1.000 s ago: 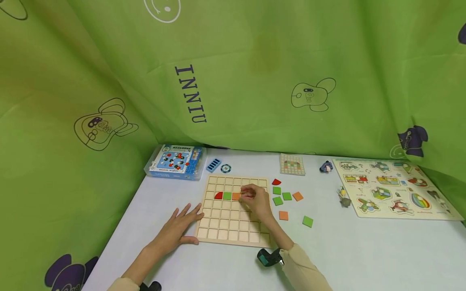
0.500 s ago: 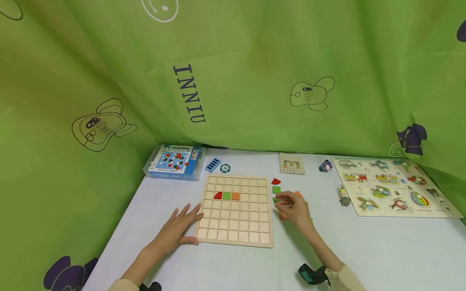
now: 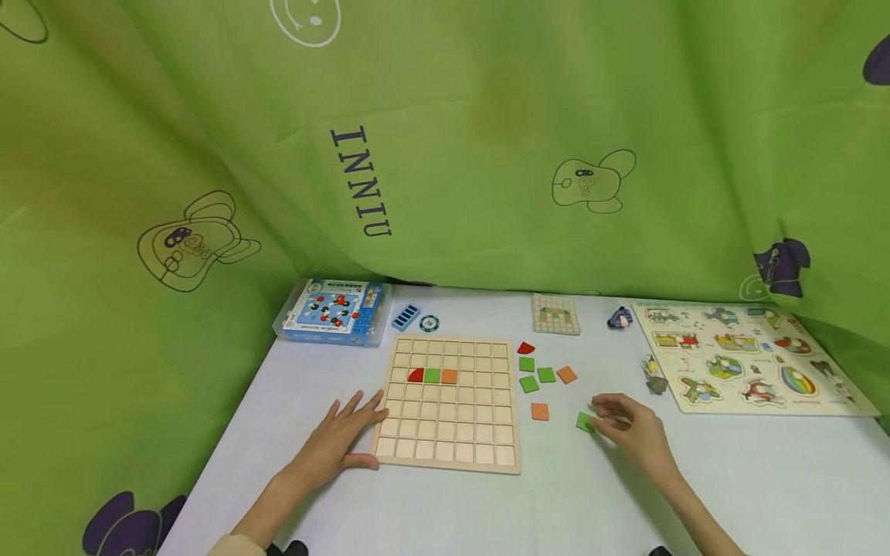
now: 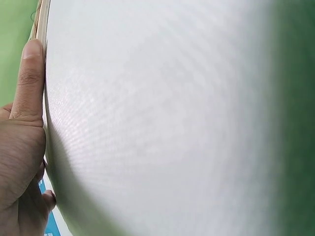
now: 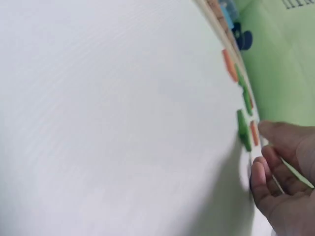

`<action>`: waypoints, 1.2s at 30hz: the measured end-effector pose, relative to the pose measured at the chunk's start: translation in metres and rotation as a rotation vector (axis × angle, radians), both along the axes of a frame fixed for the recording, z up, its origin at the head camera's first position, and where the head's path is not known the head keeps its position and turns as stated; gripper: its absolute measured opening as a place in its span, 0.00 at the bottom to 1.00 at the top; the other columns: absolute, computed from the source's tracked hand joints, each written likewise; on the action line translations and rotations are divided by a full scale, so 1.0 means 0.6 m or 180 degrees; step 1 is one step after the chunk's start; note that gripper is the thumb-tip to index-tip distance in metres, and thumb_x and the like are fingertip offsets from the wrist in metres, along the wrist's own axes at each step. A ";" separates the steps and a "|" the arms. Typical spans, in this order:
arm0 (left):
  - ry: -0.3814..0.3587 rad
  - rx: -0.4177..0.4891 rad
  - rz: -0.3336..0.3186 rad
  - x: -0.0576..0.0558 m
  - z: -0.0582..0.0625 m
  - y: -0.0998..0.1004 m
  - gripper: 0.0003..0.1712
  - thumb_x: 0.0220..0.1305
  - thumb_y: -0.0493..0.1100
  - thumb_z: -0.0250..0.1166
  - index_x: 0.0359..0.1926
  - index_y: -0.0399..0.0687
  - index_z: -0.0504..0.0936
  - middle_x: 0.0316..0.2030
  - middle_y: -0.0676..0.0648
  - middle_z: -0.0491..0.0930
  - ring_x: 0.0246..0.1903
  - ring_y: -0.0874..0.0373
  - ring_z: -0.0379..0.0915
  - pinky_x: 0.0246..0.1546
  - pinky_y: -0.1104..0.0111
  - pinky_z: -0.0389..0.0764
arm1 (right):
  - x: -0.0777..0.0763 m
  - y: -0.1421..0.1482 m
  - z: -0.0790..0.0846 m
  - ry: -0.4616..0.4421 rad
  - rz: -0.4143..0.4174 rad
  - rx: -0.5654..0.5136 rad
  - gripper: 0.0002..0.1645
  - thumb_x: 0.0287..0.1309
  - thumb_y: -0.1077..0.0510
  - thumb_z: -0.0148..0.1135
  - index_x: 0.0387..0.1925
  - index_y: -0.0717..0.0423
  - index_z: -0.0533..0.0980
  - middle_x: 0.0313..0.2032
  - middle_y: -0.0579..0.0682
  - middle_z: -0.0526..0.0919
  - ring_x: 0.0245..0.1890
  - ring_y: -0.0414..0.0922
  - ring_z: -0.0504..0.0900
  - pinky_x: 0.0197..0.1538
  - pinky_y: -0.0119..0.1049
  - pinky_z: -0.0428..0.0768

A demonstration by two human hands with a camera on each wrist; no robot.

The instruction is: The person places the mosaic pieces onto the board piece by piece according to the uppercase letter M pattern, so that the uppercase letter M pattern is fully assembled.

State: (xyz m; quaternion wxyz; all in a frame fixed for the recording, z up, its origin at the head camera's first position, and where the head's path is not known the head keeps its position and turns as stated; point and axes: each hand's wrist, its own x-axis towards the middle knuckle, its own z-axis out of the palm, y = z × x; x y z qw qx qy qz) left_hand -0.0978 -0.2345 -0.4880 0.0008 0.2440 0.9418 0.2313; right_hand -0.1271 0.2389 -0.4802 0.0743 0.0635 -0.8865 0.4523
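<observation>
My left hand lies with spread fingers at the left edge of a wooden grid board; its thumb is straight in the left wrist view. One row of the board holds a red quarter-round tile, a green square tile and an orange square tile, side by side. Over to the right, my right hand is at a lone green square tile, fingers bent and parted from the thumb. In the right wrist view a small gap separates the fingertips from that green tile.
Loose green tiles, orange tiles and a red quarter-round lie right of the board. Behind are a pattern card, a boxed set and a poker chip. A picture puzzle and small figurines are at right.
My right hand has left the board, passed over the loose tiles and moved right and down to the lone green tile. The left hand has stayed at the board's edge.
</observation>
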 end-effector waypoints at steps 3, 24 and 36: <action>-0.0012 0.0006 0.0004 0.000 0.001 0.001 0.45 0.47 0.61 0.67 0.65 0.46 0.71 0.71 0.44 0.57 0.69 0.36 0.49 0.64 0.37 0.49 | 0.005 0.006 -0.005 -0.0063 -0.0008 0.0067 0.21 0.44 0.68 0.74 0.44 0.66 0.79 0.40 0.59 0.85 0.35 0.35 0.82 0.39 0.24 0.81; 0.0020 0.0012 0.0015 0.001 -0.004 -0.001 0.45 0.48 0.63 0.66 0.65 0.47 0.72 0.71 0.44 0.57 0.69 0.36 0.49 0.65 0.37 0.48 | -0.004 0.004 -0.002 0.0037 -0.0126 -0.0124 0.16 0.50 0.69 0.69 0.44 0.66 0.79 0.41 0.62 0.84 0.33 0.30 0.81 0.35 0.19 0.78; 0.0049 0.0006 0.0004 0.001 -0.002 -0.001 0.44 0.47 0.62 0.67 0.64 0.46 0.72 0.71 0.44 0.58 0.69 0.36 0.50 0.64 0.36 0.50 | -0.040 -0.071 0.011 -0.0291 -0.0173 -0.0509 0.18 0.51 0.69 0.69 0.46 0.69 0.78 0.44 0.64 0.83 0.35 0.39 0.85 0.36 0.20 0.79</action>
